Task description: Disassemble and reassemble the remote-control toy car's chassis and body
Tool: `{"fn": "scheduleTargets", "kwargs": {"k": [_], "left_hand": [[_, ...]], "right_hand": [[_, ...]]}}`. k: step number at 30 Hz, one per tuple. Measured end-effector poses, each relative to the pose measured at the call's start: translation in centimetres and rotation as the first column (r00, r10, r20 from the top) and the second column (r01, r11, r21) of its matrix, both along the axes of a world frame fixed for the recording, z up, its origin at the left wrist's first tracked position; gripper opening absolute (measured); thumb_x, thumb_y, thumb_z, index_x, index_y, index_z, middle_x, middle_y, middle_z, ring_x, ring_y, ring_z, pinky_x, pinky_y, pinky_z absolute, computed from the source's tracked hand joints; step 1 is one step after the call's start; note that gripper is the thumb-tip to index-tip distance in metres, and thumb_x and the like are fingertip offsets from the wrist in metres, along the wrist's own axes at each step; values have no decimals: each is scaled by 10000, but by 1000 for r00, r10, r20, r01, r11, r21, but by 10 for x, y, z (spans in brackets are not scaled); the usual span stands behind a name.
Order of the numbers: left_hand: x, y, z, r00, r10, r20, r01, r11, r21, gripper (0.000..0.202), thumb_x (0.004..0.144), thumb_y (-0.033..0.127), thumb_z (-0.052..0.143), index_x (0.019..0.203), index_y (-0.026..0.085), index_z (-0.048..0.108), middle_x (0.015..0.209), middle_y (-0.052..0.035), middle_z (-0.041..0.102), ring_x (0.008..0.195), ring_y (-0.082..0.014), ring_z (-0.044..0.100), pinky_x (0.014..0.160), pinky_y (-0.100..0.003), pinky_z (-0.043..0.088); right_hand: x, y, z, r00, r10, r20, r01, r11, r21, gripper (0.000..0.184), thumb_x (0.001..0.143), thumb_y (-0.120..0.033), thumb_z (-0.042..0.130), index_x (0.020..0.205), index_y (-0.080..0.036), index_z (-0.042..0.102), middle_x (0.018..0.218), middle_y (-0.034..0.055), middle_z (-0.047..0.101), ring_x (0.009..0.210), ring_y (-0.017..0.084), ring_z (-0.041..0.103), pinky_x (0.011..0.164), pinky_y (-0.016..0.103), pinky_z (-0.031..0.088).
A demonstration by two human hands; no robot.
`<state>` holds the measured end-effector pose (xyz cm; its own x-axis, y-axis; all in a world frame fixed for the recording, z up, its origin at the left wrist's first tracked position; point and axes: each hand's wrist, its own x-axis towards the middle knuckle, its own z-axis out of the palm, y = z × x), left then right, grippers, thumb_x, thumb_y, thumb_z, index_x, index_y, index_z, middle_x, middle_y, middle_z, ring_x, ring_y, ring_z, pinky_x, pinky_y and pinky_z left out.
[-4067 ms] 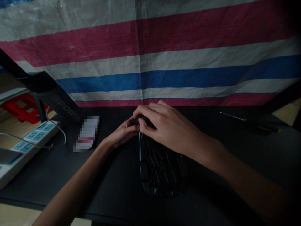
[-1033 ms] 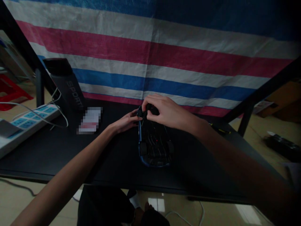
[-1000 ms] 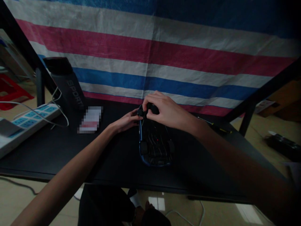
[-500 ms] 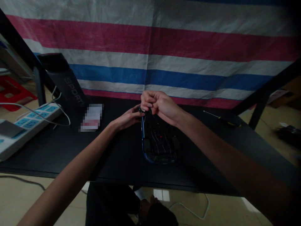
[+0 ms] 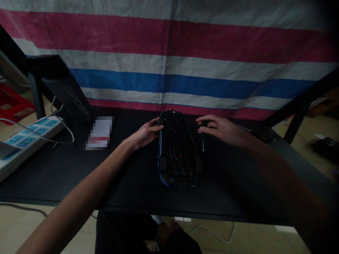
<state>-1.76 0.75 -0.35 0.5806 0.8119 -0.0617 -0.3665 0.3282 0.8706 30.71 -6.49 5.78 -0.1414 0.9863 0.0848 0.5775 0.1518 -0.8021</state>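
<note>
An upside-down blue toy car [image 5: 176, 148] lies lengthwise on the black table, its dark underside and wheels facing up. My left hand [image 5: 148, 134] grips the car's far left side, thumb over the rim near a wheel. To the right of the car, my right hand [image 5: 218, 128] pinches a small screwdriver [image 5: 203, 143] between thumb and fingers. Its dark handle is mostly lost among the fingers, while the thin shaft points down beside the car, apart from it. A second screwdriver [image 5: 265, 137], yellow and black, lies behind my right wrist, partly covered.
On the left stand a dark bottle [image 5: 66, 88] marked SPORT and a white power strip [image 5: 34, 141] with cables. A blurred-out flat item [image 5: 100, 134] lies between them and my left hand. Striped sheeting [image 5: 164, 63] hangs behind the table [image 5: 127, 187].
My right hand has moved right, off the car's far end, and the screwdriver's shaft now shows in it. My left hand stays on the car. The view has shifted slightly.
</note>
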Motion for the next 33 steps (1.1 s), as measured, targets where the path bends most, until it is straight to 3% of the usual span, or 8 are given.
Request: {"fn": "scheduleTargets", "kwargs": {"k": [2, 5, 10, 12, 17, 24, 27, 33], "left_hand": [[1, 0, 1, 1000, 8, 0, -8, 1000, -12, 582, 857, 154, 889, 1410, 185, 712, 1261, -103, 812, 1190, -244, 739, 1119, -385, 489], [1, -1, 1, 1000, 13, -3, -13, 1000, -25, 602, 863, 156, 882, 1436, 177, 701, 1245, -104, 814, 1171, -246, 745, 1091, -380, 498], [1, -5, 4, 999, 41, 7, -41, 999, -25, 602, 842, 162, 891, 1415, 168, 706, 1243, -99, 812, 1134, -240, 749, 1023, -361, 512], [2, -6, 5, 999, 48, 17, -47, 998, -50, 569, 842, 161, 888, 1382, 177, 709, 1252, -90, 810, 1087, -216, 749, 994, -346, 524], [0, -5, 3, 999, 31, 25, -29, 998, -64, 579, 852, 149, 894, 1396, 200, 700, 1272, -92, 805, 1054, -200, 749, 1004, -353, 551], [-9, -8, 5, 999, -23, -27, 24, 999, 46, 542, 900, 167, 888, 1407, 218, 702, 1407, -121, 751, 1260, -255, 729, 1093, -395, 562], [-9, -11, 7, 999, -34, -36, 37, 995, 96, 537, 926, 195, 879, 1431, 252, 706, 1460, -113, 726, 1339, -271, 694, 1147, -430, 544], [-7, -12, 5, 998, -50, -26, 52, 994, 94, 670, 928, 247, 889, 1547, 354, 654, 1509, -78, 705, 1310, -259, 687, 1105, -436, 561]], "right_hand": [[3, 2, -20, 971, -36, 237, 21, 998, 66, 321, 916, -398, 730, 1202, -256, 771, 1287, 134, 746, 1004, 298, 772, 991, 543, 647], [-4, -1, -41, 928, -21, 373, -16, 995, 96, 292, 982, -318, 656, 1237, -229, 767, 1281, 132, 718, 952, 262, 763, 928, 483, 664], [-16, -12, -60, 855, -30, 518, -115, 962, 246, 296, 1052, -260, 536, 1271, -217, 730, 1300, 157, 691, 1198, 348, 682, 1096, 571, 596], [-21, -13, -62, 857, -99, 507, -69, 951, 303, 295, 1067, -284, 523, 1277, -223, 722, 1324, 165, 673, 1282, 367, 649, 1136, 585, 572], [-59, 4, -31, 913, -277, 299, 155, 915, 373, 400, 1142, -469, 431, 1348, -246, 690, 1421, 163, 632, 1369, 348, 648, 1186, 586, 549], [-142, 42, 35, 793, -110, 599, 66, 993, 94, 831, 1049, -713, 561, 1648, -138, 533, 1764, 281, 404, 1580, 531, 455, 1195, 729, 472], [-155, 50, 45, 758, -68, 649, 83, 997, 7, 884, 1024, -680, 616, 1657, -70, 521, 1773, 309, 388, 1618, 545, 400, 1256, 715, 417], [-151, 48, 46, 771, -76, 632, 71, 997, 34, 872, 978, -609, 663, 1627, -37, 543, 1718, 298, 445, 1586, 536, 432, 1212, 671, 478]]}}
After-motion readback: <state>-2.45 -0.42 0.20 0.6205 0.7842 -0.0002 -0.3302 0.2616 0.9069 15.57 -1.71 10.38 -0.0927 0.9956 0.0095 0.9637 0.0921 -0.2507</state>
